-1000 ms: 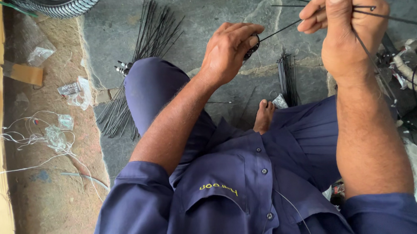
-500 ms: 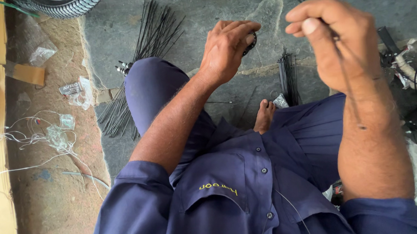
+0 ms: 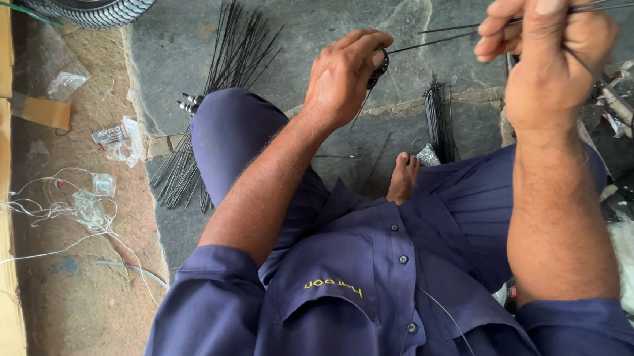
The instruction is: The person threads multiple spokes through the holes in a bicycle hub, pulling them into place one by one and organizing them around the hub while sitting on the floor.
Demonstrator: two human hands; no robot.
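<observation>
Threading thin black spokes into a small dark hub

Left hand (image 3: 344, 77) is clenching the hub (image 3: 378, 66) at 12 o'clock; right hand (image 3: 551, 54) is pinching spokes (image 3: 440, 40) at 1 o'clock; next move likely needs careful aiming
</observation>
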